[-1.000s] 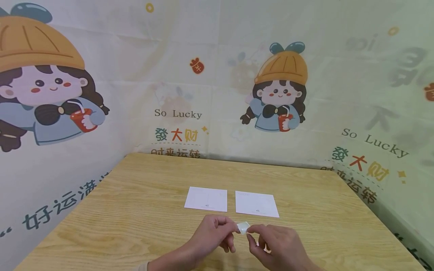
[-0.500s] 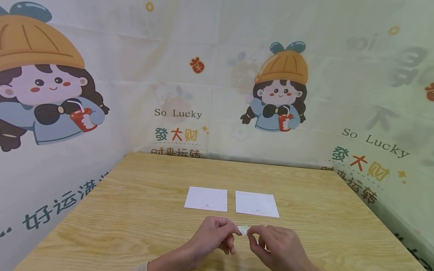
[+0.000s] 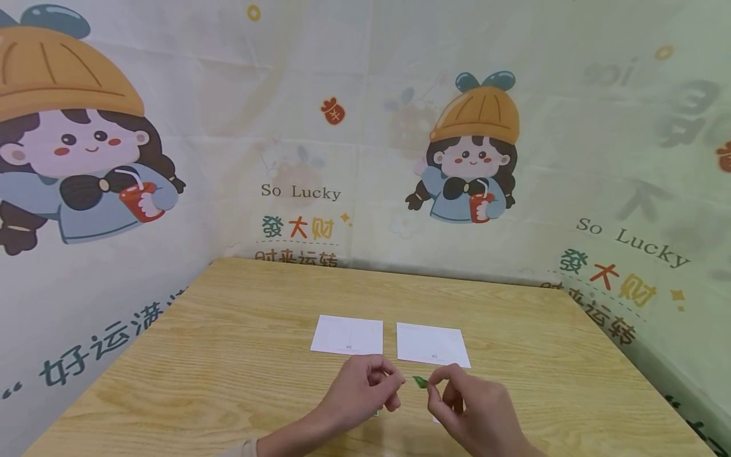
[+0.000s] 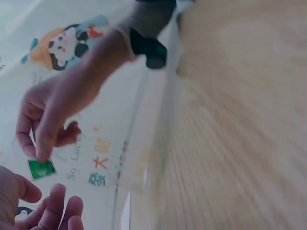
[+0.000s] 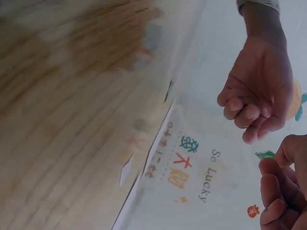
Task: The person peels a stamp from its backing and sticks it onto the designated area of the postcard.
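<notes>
My right hand (image 3: pixel 476 406) pinches a small green stamp (image 3: pixel 420 382) by one edge between thumb and forefinger. In the left wrist view the stamp (image 4: pixel 41 168) shows as a green square with a pale border, hanging from the fingertips. My left hand (image 3: pixel 365 390) hovers just left of it, fingers loosely curled and nothing visible in them. The right wrist view shows the left palm (image 5: pixel 261 91) turned toward the camera, apart from the stamp. Beyond the hands, two white cards with small print lie flat, a left card (image 3: pixel 347 334) and a right card (image 3: pixel 432 343).
A wooden table (image 3: pixel 228 355) spreads under everything, with a printed cloth backdrop (image 3: pixel 365 158) around it. Under the left hand peeks a green-edged piece (image 3: pixel 376 413). A pale scrap (image 3: pixel 436 419) shows beside the right hand.
Earlier both hands pinched the stamp, its white side showing. Now the left hand has let go, and the right has drawn it slightly right, green side showing. The cards have not moved.
</notes>
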The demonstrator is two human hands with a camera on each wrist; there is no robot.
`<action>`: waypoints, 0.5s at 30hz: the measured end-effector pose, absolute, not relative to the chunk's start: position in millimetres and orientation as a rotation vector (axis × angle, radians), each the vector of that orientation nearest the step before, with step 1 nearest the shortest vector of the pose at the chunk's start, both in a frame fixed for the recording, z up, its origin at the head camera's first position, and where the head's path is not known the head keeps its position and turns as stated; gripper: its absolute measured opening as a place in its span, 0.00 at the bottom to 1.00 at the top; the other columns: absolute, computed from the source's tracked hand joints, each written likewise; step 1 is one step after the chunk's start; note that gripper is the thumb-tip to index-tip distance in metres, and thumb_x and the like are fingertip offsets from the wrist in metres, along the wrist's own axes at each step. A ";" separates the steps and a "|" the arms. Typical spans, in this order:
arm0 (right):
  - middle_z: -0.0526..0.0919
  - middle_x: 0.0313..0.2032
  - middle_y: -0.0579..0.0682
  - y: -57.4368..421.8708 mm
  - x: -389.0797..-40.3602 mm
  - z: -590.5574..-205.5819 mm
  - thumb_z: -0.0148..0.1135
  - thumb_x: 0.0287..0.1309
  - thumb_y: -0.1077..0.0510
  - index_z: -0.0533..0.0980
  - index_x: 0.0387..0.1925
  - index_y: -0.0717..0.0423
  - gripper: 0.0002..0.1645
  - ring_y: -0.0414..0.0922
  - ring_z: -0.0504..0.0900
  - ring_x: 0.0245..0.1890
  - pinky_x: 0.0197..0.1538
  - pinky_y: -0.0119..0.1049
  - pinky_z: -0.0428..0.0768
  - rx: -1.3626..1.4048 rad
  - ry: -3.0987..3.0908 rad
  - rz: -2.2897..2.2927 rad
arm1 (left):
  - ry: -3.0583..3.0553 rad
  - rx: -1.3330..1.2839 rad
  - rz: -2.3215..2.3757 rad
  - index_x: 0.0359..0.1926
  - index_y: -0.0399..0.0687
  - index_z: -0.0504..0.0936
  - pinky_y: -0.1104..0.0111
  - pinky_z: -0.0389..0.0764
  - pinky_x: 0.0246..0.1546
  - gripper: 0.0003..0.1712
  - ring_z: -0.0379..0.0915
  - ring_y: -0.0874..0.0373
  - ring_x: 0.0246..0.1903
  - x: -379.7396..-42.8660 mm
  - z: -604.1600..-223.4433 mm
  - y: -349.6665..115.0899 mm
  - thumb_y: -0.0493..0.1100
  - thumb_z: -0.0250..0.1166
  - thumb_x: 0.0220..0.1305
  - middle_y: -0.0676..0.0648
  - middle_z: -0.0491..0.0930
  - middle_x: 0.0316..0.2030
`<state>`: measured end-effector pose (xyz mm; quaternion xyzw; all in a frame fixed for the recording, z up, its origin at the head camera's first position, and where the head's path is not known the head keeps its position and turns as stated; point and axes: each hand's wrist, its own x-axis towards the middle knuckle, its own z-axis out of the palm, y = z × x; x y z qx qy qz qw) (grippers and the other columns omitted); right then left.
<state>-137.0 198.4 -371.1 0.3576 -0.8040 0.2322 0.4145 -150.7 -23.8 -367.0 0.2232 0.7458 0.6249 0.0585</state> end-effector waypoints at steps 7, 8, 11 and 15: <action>0.67 0.16 0.24 201.8 -134.0 -367.0 0.72 0.43 0.74 0.75 0.34 0.41 0.26 0.20 0.60 0.15 0.18 0.18 0.62 0.702 -2.197 0.892 | 2.666 0.911 1.713 0.35 0.47 0.83 0.72 0.78 0.30 0.04 0.77 0.70 0.23 -165.1 -371.8 -23.6 0.38 0.62 0.67 0.52 0.85 0.23; 0.67 0.16 0.25 202.8 -134.0 -366.3 0.71 0.44 0.75 0.76 0.34 0.41 0.25 0.21 0.61 0.14 0.18 0.19 0.63 0.679 -2.217 0.942 | 2.739 0.939 1.683 0.35 0.49 0.83 0.71 0.79 0.33 0.04 0.77 0.70 0.25 -167.3 -372.4 -23.5 0.38 0.63 0.66 0.55 0.85 0.23; 0.69 0.15 0.29 206.1 -135.6 -363.8 0.69 0.48 0.75 0.76 0.33 0.44 0.23 0.25 0.63 0.13 0.16 0.24 0.65 0.608 -2.283 1.070 | 2.909 0.997 1.622 0.35 0.52 0.83 0.67 0.81 0.35 0.04 0.78 0.70 0.28 -174.3 -374.3 -23.2 0.37 0.63 0.65 0.58 0.85 0.24; 0.71 0.14 0.34 211.4 -139.8 -360.5 0.67 0.53 0.73 0.77 0.32 0.47 0.17 0.31 0.67 0.11 0.16 0.28 0.67 0.484 -2.373 1.197 | 2.987 1.049 1.610 0.36 0.51 0.83 0.65 0.82 0.35 0.05 0.80 0.68 0.29 -182.7 -376.4 -21.6 0.37 0.63 0.64 0.56 0.86 0.25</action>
